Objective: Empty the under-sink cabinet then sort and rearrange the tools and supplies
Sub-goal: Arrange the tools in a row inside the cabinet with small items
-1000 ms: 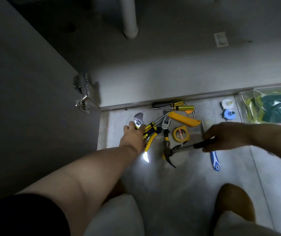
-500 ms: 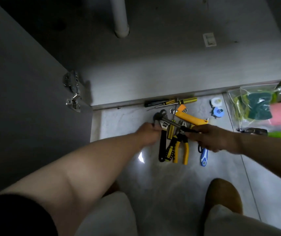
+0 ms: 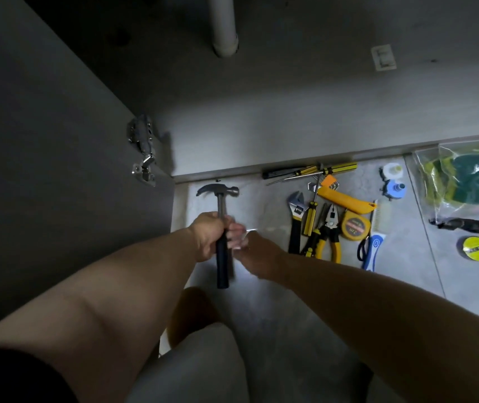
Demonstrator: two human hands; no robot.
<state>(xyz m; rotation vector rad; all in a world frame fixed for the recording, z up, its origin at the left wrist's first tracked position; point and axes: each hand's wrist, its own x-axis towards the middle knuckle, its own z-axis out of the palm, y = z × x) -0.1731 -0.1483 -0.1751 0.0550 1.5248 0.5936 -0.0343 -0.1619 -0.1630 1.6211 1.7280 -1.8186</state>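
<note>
My left hand [image 3: 207, 239] grips the black handle of a claw hammer [image 3: 218, 191], which stands upright over the floor just in front of the cabinet's left corner. My right hand [image 3: 261, 257] hovers just right of the handle with nothing in it. To the right, tools lie together on the floor: an adjustable wrench [image 3: 296, 216], yellow-handled pliers [image 3: 327, 237], a yellow tape measure [image 3: 353, 226], a yellow utility knife [image 3: 346, 199], screwdrivers [image 3: 319, 170] and a blue-handled brush [image 3: 373, 248].
The cabinet floor [image 3: 290, 126] lies bare behind a raised sill, with a white drain pipe [image 3: 223, 24] at the back. The open door [image 3: 43, 155] and its hinge [image 3: 144, 152] stand on the left. A bag of sponges [image 3: 462, 181], tape rolls [image 3: 392, 181] and a green-yellow roll [image 3: 475, 248] lie at the right.
The hammer passed from my right hand to my left and moved left, away from the tool pile. My right hand let go of its handle. The view shifted right.
</note>
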